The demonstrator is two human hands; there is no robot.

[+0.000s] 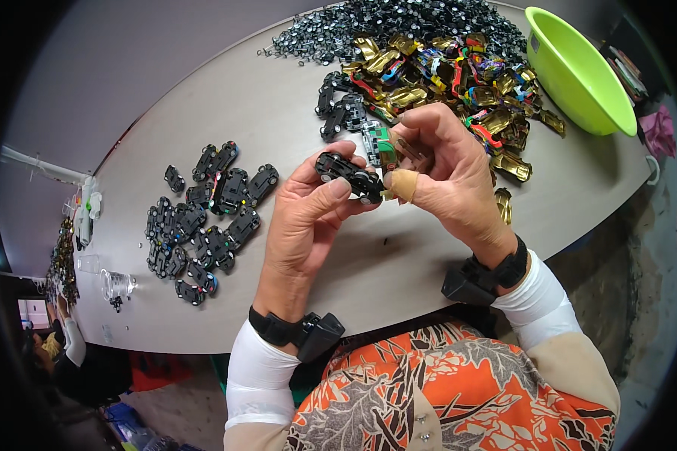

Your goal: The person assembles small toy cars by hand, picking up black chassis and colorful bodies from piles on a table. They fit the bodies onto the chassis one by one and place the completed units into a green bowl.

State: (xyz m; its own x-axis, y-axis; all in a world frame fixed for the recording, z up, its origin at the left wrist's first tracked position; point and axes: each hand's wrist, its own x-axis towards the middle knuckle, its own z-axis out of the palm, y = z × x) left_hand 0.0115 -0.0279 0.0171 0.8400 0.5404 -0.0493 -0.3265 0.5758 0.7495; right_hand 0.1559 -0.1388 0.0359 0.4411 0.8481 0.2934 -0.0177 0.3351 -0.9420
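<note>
Between the thumb and fingers of my left hand [308, 203] is a black toy car chassis [350, 178], tilted, with its wheels showing. My right hand [447, 169] has its taped thumb at the chassis's right end, fingers curled above; what they pinch there is hidden. A green toy car body [379, 143] shows right beside the right fingers, and I cannot tell whether they touch it. Beyond my hands several black chassis [342, 114] lie next to a heap of gold and coloured car shells [410, 98].
Assembled-looking black toy cars [217, 248] lie grouped at the left. A pile of small wheel parts [399, 22] covers the far edge, with a green basin [579, 71] at right. A clear cup [116, 284] stands far left, near another person's arm [74, 340].
</note>
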